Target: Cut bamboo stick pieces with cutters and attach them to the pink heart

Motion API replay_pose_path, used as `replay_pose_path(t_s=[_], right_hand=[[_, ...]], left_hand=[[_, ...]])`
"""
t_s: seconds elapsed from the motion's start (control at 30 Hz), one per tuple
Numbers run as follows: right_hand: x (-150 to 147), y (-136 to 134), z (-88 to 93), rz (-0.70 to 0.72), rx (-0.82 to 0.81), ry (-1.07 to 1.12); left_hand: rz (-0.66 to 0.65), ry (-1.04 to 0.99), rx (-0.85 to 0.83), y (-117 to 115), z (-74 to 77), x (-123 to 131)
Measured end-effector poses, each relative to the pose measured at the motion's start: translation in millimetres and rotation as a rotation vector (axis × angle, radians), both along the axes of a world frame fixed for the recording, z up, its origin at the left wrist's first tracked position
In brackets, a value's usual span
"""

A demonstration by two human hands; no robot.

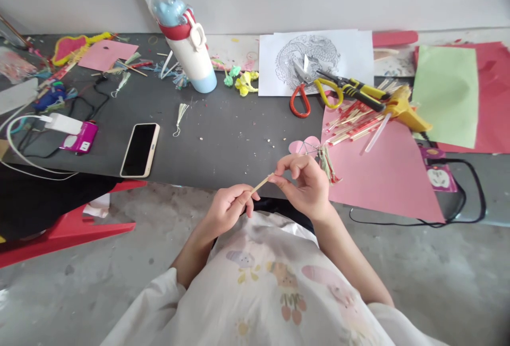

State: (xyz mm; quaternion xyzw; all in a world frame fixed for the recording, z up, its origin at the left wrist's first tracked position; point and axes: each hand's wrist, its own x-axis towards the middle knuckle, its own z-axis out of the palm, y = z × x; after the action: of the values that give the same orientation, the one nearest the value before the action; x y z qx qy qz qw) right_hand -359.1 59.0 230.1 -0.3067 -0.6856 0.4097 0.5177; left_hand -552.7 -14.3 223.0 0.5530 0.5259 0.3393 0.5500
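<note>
A thin, pale wooden stick (pixel 261 184) slants up to the right between my two hands, just in front of the table's near edge. My left hand (pixel 232 207) is closed around its lower end. The fingertips of my right hand (pixel 305 184) pinch the upper end. Just beyond my right hand, a pink paper piece with rounded lobes (pixel 311 144) lies beside a tassel (pixel 326 164). Several red-tipped sticks (pixel 350 123) are heaped on a pink sheet (pixel 374 176) to the right.
Red-and-yellow-handled scissors (pixel 305 77), pliers (pixel 360 91) and a yellow glue gun (pixel 404 111) lie at the right on and near a dragon drawing (pixel 271 64). A phone (pixel 139 149), a bottle (pixel 191 53) and a power strip (pixel 82 137) are to the left.
</note>
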Motion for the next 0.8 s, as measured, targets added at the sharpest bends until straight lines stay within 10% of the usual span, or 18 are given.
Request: replay_pose_path(t_s=[0.8], right_hand=[[0.6,-4.8,-7.7,0.135,-0.004,-0.035]], left_hand=[[-0.093,0.009,-0.064,5.3,-1.5,-13.3]])
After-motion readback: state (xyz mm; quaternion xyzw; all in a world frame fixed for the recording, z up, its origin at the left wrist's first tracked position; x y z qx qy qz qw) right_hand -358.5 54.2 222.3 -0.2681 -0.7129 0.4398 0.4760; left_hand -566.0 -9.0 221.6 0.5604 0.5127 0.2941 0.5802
